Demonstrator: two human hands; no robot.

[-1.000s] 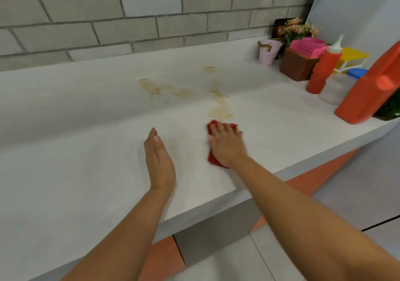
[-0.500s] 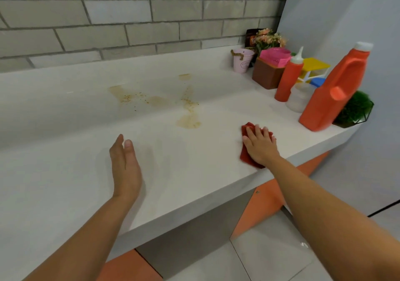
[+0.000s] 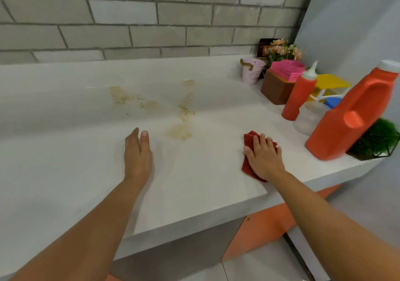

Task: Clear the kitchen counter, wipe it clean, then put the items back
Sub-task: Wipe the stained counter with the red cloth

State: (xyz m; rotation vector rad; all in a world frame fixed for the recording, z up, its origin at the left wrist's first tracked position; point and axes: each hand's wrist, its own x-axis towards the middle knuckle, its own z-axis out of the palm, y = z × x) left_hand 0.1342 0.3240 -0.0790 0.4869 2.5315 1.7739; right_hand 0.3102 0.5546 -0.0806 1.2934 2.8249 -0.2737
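My right hand presses flat on a red cloth on the white counter, near its front edge. My left hand rests edge-down on the counter, fingers straight and together, holding nothing. Brown stains with dark specks lie on the counter beyond and between my hands, a second patch farther left. At the right end stand a big orange jug, a red squeeze bottle, a clear container, a brown box with pink things, and a pink bucket.
A small green plant in a wire holder sits at the counter's right corner, and flowers stand by the grey brick wall. A yellow and blue rack is behind the bottles. Orange cabinet fronts lie below the counter.
My right hand has slid the red cloth to the right along the counter, away from the stains, toward the orange jug. My left hand stays resting on the counter.
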